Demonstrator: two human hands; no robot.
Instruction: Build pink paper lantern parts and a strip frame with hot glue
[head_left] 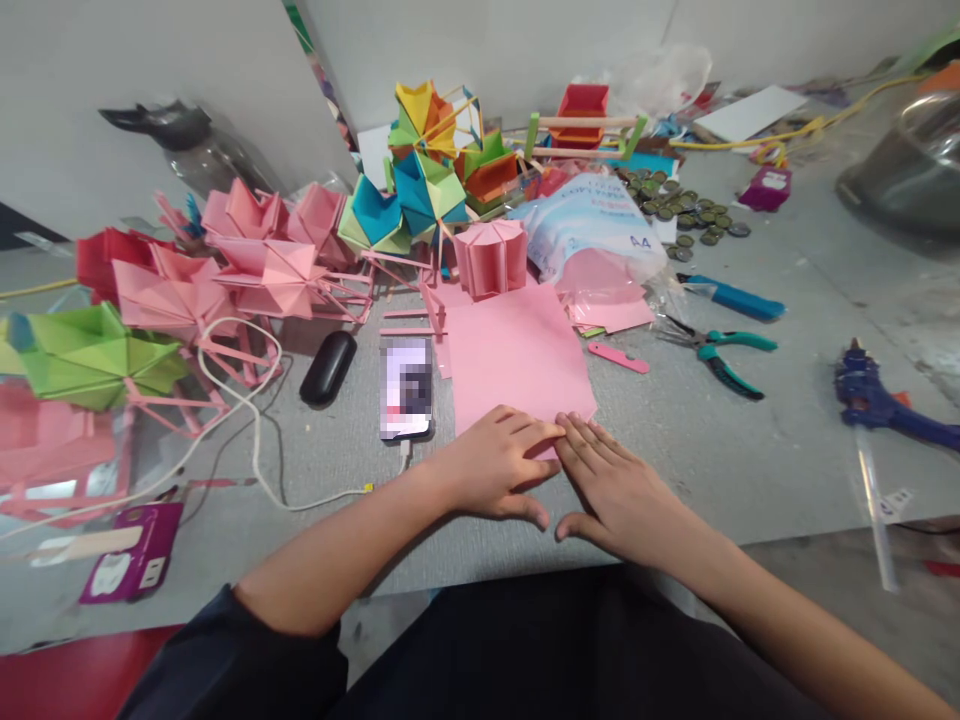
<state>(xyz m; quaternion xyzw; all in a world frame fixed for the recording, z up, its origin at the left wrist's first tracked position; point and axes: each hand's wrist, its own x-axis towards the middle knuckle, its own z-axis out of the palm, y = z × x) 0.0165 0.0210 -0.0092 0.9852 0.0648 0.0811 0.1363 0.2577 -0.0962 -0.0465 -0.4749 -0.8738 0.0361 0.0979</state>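
A sheet of pink paper point(517, 350) lies flat on the grey table in front of me. Across its near edge rests my left hand point(499, 460), fingers stretched out and thumb apart. My right hand point(611, 485) lies flat at the sheet's near right corner, its fingertips meeting those of the left. Both palms face down, and they cover part of the near edge, so I cannot tell whether it is folded. Just beyond the sheet stands a pleated pink paper piece point(491, 258). A pink cutter point(619, 357) lies to the right of the paper.
Left of the sheet are a phone point(406, 388) on a white cable and a black case point(328, 369). Folded pink paper shapes point(270, 275) crowd the left. Pliers point(712, 350), a blue cutter point(735, 297) and a glue gun point(885, 395) lie right. An A4 paper packet point(592, 225) sits behind.
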